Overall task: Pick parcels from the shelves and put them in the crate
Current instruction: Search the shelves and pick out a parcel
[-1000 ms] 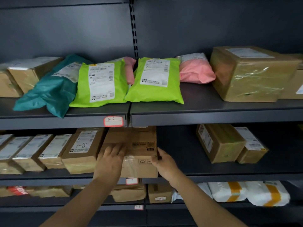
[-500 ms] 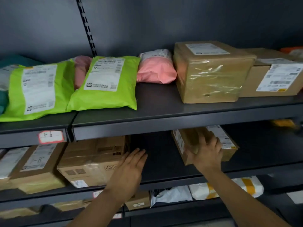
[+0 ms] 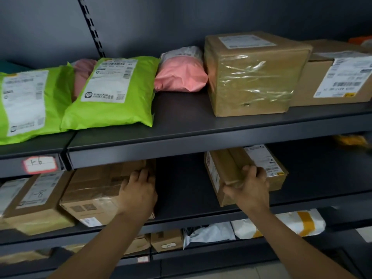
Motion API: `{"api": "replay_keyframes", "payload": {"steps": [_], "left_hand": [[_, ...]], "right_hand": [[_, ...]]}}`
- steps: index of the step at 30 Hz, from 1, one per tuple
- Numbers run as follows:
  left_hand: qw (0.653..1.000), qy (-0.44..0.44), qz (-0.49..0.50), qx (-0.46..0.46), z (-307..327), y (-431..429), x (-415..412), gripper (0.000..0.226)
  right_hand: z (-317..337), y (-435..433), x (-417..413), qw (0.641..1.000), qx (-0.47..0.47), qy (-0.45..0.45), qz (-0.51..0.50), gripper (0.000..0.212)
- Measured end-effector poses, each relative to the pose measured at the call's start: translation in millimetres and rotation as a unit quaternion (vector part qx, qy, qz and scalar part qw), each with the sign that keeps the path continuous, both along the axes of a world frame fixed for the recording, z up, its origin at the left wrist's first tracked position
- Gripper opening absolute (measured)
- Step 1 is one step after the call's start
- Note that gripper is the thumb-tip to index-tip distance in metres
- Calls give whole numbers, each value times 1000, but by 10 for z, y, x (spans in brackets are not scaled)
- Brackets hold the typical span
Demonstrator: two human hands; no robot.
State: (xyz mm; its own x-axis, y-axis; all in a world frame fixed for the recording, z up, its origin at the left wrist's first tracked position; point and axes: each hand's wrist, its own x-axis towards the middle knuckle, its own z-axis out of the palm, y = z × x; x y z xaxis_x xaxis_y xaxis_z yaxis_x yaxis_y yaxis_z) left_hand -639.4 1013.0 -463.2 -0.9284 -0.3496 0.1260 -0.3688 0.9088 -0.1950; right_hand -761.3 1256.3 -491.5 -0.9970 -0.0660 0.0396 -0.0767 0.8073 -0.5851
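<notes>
Right hand: clamped on the near top corner of the small box, fingers over the top, thumb on the front face.
Small box: on the middle shelf, angled toward 11 o'clock, not yet lifted clear.
At 2 o'clock of that hand: a labelled box, touching the small box along its far side.
Left hand: at 9 o'clock of the right, well apart, fingers hooked over the upper right edge of the big box; thumb hidden.
Big box: same shelf, pressed against a box marked 1-8 at its 9 o'clock.
At 12 o'clock: top shelf close overhead, with green bags and a taped box.
Crate: not in view.
Risk: likely slip or twist of the small box from a one-corner grip on glossy tape.
Risk: possible drag of the labelled box toward the edge, from contact between the two.
Risk: knuckles or box top striking the shelf lip overhead if raised before being drawn out.
</notes>
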Motion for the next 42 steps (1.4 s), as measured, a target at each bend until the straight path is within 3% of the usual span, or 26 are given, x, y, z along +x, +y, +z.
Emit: {"api": "replay_keyframes", "payload": {"steps": [3, 6, 10, 12, 14, 17, 20, 21, 24, 28, 30, 33, 36, 42], "left_hand": [[999, 4, 8, 32, 36, 31, -2, 36], [999, 13, 0, 38, 53, 50, 5, 43], [999, 2, -12, 50, 97, 65, 55, 48], [997, -4, -24, 67, 96, 57, 97, 47], [994, 10, -76, 79, 88, 65, 147, 43], [970, 43, -211, 110, -22, 188, 218, 45], [952, 23, -162, 259, -144, 405, 222, 57], [935, 19, -109, 337, -164, 456, 201, 60], [835, 14, 54, 548, -217, 552, 72, 63], [638, -1, 215, 740, -256, 714, 30, 64], [576, 22, 234, 783, -295, 781, 53, 63], [509, 74, 244, 822, -400, 858, 59, 52], [469, 137, 246, 837, -529, 928, 25, 48], [393, 197, 268, 857, -601, 847, -3, 69]], "right_hand": [[-46, 58, 128, 998, -52, 9, 20, 87], [-41, 61, 211, 979, -197, -57, -7, 77], [25, -7, 386, 855, -449, -254, -60, 53], [16, -59, 476, 828, -469, -300, -63, 48], [-11, -102, 539, 824, -464, -320, -59, 42], [-50, -102, 570, 854, -410, -318, -48, 24], [-96, -92, 565, 872, -377, -311, -21, 23], [-113, -94, 560, 871, -378, -315, -14, 28], [-140, -83, 555, 865, -374, -333, -11, 33], [-214, -32, 571, 846, -369, -384, -2, 31], [-251, -2, 557, 839, -371, -399, 6, 32], [-322, 45, 519, 826, -379, -417, 16, 33], [-403, 50, 491, 807, -408, -427, 13, 33], [-432, -49, 609, 807, -408, -428, 9, 40]]}}
